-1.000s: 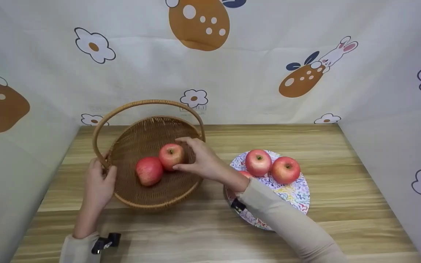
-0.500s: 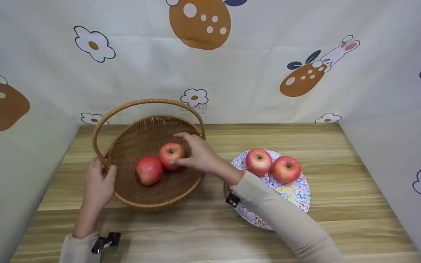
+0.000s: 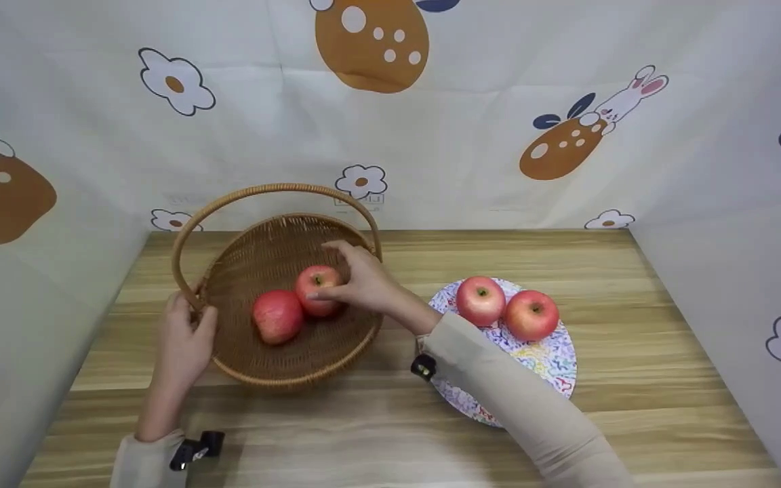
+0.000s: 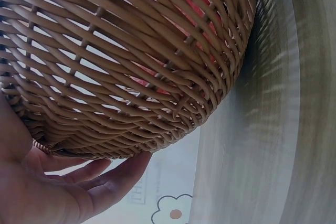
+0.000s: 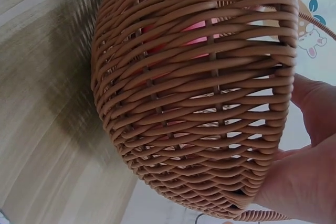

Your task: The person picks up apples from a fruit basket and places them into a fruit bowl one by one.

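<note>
The right hand (image 3: 367, 278) is spread wide at the right apple (image 3: 316, 283) in the basket (image 3: 262, 264), thumb across its front; whether they touch, I cannot tell. The left hand (image 3: 184, 339) grips the rim by the handle (image 3: 285, 188). Since a second ago, the right hand has shifted slightly up, its thumb higher; the apple has stayed put.

A round wicker basket (image 3: 248, 271) with an arched handle (image 3: 285, 188) stands on the table (image 3: 336, 440), the left hand (image 3: 185, 342) gripping its rim. Inside, two red apples (image 3: 277, 317) touch, one stem-up beside the right hand (image 3: 369, 281).
</note>
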`<state>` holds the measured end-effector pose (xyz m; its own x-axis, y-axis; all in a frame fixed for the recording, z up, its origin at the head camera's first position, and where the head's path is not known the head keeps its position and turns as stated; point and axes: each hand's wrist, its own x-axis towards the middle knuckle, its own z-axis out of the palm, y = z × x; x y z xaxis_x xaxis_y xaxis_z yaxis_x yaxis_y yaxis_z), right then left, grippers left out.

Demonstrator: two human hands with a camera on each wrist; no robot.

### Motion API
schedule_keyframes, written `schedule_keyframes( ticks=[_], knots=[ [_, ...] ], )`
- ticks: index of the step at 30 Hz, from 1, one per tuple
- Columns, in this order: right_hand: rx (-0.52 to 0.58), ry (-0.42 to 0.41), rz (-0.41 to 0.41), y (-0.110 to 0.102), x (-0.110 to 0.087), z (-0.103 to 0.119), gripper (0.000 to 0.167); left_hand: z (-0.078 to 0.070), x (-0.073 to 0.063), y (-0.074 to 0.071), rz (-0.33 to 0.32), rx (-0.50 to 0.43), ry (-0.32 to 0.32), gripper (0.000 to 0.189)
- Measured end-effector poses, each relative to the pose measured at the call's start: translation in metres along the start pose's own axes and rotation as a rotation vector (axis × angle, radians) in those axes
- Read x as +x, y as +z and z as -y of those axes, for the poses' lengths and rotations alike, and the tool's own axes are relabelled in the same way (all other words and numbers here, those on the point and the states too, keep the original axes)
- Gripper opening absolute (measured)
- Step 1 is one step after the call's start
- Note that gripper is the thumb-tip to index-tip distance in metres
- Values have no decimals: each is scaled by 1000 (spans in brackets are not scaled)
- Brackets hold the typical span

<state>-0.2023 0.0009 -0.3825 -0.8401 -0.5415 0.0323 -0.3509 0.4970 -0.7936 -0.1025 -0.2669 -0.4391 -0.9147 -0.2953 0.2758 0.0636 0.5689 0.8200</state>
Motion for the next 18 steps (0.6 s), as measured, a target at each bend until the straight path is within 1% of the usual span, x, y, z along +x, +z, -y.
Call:
schedule_keyframes(
  ticks=[10, 18],
  knots=[
    [21, 38, 20, 2, 11, -4, 85, -1, -1, 0, 3, 18, -15, 50],
    [15, 57, 51, 6, 19, -10, 85, -2, 0, 0, -17, 45, -6, 49]
  ],
)
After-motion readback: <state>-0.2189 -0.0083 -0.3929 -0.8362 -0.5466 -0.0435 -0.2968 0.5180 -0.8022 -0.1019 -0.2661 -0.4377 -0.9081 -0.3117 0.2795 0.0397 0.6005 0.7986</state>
